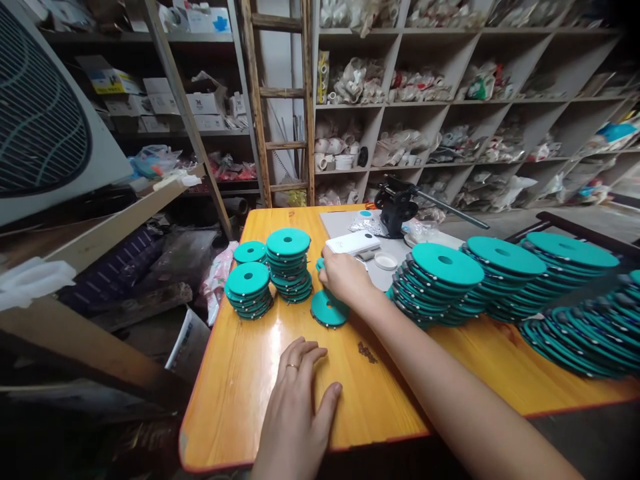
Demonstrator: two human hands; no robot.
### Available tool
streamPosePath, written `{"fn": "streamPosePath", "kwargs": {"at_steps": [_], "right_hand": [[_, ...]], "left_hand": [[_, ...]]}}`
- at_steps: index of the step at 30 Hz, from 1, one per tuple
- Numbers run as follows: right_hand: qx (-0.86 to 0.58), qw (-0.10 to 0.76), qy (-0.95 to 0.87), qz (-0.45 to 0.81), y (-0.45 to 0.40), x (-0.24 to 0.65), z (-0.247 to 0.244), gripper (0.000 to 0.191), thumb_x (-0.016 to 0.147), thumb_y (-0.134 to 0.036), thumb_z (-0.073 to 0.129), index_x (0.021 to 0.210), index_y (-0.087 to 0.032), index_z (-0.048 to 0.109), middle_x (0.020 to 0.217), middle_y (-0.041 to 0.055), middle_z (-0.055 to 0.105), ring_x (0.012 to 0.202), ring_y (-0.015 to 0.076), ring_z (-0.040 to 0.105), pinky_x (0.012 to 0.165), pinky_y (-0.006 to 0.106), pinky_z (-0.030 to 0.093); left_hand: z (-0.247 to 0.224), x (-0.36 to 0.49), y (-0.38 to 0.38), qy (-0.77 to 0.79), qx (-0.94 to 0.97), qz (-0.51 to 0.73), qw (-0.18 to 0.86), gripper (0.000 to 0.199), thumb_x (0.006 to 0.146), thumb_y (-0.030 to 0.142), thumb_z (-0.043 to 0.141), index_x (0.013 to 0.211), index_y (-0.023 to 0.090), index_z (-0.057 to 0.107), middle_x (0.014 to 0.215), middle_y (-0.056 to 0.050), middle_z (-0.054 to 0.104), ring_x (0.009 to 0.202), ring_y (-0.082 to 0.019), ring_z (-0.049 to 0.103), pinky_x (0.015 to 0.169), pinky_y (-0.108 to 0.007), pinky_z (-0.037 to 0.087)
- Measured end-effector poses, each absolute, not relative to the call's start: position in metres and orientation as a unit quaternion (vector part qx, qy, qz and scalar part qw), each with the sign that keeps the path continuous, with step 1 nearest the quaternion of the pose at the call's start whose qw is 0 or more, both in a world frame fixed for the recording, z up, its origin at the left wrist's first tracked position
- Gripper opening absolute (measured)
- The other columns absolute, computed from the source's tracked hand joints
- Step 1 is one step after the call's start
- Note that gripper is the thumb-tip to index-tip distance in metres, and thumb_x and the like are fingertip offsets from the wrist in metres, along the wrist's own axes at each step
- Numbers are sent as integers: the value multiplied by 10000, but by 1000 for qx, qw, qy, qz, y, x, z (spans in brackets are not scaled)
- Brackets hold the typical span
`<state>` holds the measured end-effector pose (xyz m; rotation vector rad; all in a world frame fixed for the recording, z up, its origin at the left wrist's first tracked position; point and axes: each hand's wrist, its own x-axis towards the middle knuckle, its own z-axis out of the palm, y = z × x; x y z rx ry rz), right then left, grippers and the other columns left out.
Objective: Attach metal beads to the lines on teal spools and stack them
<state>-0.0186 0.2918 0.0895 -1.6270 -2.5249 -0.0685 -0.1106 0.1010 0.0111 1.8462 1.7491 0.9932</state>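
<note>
My left hand [295, 407] is open near the table's front edge, palm down, fingers apart, a ring on one finger; nothing is in it. My right hand [347, 277] reaches forward with its fingers bent together beside a white box-shaped device [353, 243]. A bit of teal shows at its fingertips, but what it grips is mostly hidden. Just below that hand lies a single teal foam line-winder disc [326, 312] with a centre hole and pale pins round its rim. Small brown pieces [367, 352] lie in a little heap on the table between the hands.
Stacks of similar discs stand at the left [249, 280], left-centre [289, 243] and right [447, 263], with more leaning at far right [590, 333]. A black clamp-like tool with a metal rod [397, 207] and a white lid [385, 261] sit on a grey board [345, 223]. A wooden ladder [283, 93] and shelves stand behind.
</note>
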Motion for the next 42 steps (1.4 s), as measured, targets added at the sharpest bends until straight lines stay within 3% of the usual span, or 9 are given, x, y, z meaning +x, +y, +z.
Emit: {"fn": "streamPosePath", "kwargs": {"at_steps": [6, 9, 12, 16, 23, 27, 33, 39, 42], "right_hand": [[-496, 169, -852, 2, 259, 10, 103, 250, 929, -243, 522, 1142, -112, 538, 919, 69, 634, 813, 173, 610, 748, 310, 476], [-433, 222, -874, 5, 226, 19, 102, 208, 921, -228, 519, 1111, -146, 542, 980, 78, 625, 911, 196, 592, 789, 302, 453], [-357, 258, -898, 13, 191, 32, 97, 159, 922, -223, 531, 1073, -178, 548, 966, 58, 603, 926, 200, 563, 798, 308, 448], [-289, 301, -908, 32, 158, 65, 84, 169, 923, -171, 531, 1089, -200, 530, 1016, 45, 593, 939, 185, 546, 811, 301, 459], [-314, 319, -894, 12, 145, 163, 41, 330, 884, -75, 517, 1187, -204, 518, 1109, 85, 592, 976, 224, 531, 805, 371, 501], [-349, 269, -898, 22, 145, 201, 24, 346, 865, -73, 525, 1175, -221, 563, 1109, 75, 608, 997, 235, 533, 813, 408, 526], [-294, 339, -891, 75, 134, 169, 23, 424, 918, -78, 448, 1335, -150, 487, 1285, 117, 572, 1234, 216, 495, 1022, 407, 477], [-267, 421, -851, 168, 139, 133, 16, 140, 922, -88, 529, 954, -180, 630, 816, 3, 664, 790, 141, 614, 934, 387, 480], [-296, 444, -832, 151, 144, 132, 11, 132, 910, -87, 532, 867, -173, 624, 753, 8, 629, 745, 140, 595, 854, 351, 489]], "left_hand": [[18, -116, 101, 596, 525, 508, 335, 309, 931, 349, 535, 1205, 217, 592, 1291, -123, 581, 1241, -276, 527, 1080, -516, 374], [27, -115, 105, 586, 462, 558, 363, 403, 974, 451, 429, 1252, 173, 519, 1206, -161, 625, 981, -230, 666, 804, -387, 547], [39, -105, 105, 560, 423, 594, 394, 486, 908, 493, 541, 1260, 160, 495, 1244, -168, 616, 738, -159, 679, 567, -273, 529], [46, -82, 93, 576, 400, 580, 415, 368, 851, 446, 631, 1013, 115, 623, 844, -77, 700, 543, -108, 597, 505, -232, 482], [29, -54, 79, 616, 530, 487, 320, 181, 891, 293, 574, 879, 182, 717, 882, -65, 717, 844, -207, 668, 791, -345, 494], [19, -33, 84, 629, 637, 393, 208, 209, 932, 260, 482, 875, 188, 670, 853, -63, 684, 815, -227, 644, 739, -379, 484], [18, -18, 82, 629, 620, 409, 229, 184, 939, 283, 482, 865, 194, 625, 827, -47, 665, 754, -200, 634, 706, -354, 509], [24, -28, 83, 615, 633, 398, 250, 187, 961, 260, 454, 910, 206, 625, 884, -49, 660, 814, -197, 646, 733, -354, 533], [20, -39, 101, 607, 665, 387, 196, 208, 982, 220, 410, 985, 210, 618, 999, -67, 656, 956, -203, 637, 845, -385, 539]]}}
